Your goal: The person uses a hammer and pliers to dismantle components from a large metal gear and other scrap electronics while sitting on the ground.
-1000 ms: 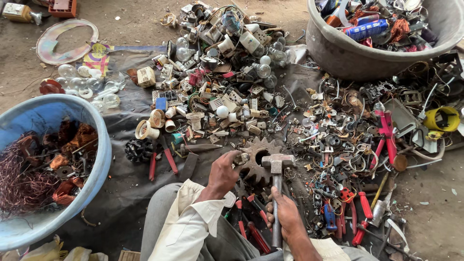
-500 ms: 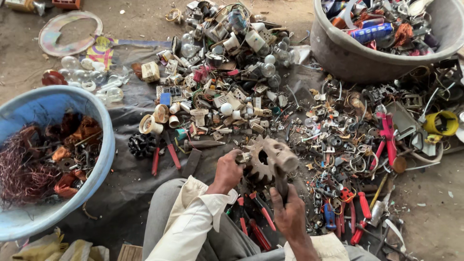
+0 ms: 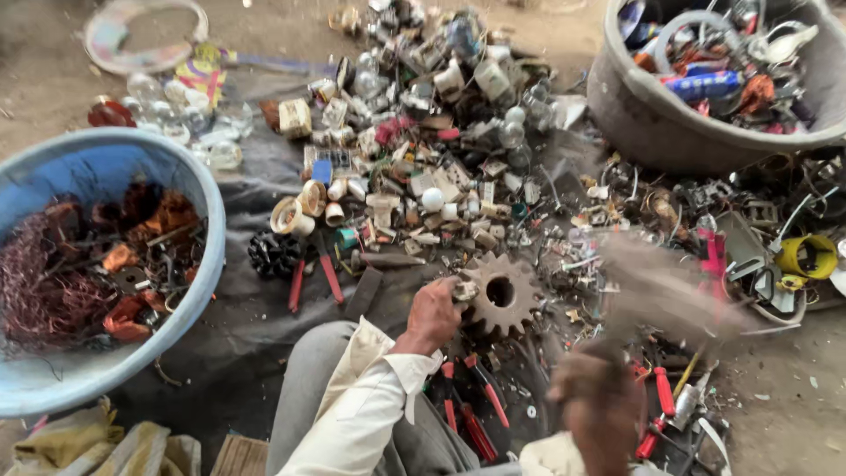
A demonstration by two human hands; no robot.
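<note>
Left hand (image 3: 434,315): fingers clamped on small part at rim of rusty toothed steel gear wheel (image 3: 500,294).
Gear wheel: flat on dark cloth (image 3: 238,339), amid scrap.
Right hand (image 3: 599,405): blurred, closed around blurred hammer (image 3: 656,295), raised right of gear.
Left edge: blue plastic tub (image 3: 198,189) of copper wire.

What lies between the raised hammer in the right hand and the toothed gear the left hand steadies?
Nothing visible. The left hand grips the gear at its left edge; the blurred hammer in the right hand is to its right.
</note>
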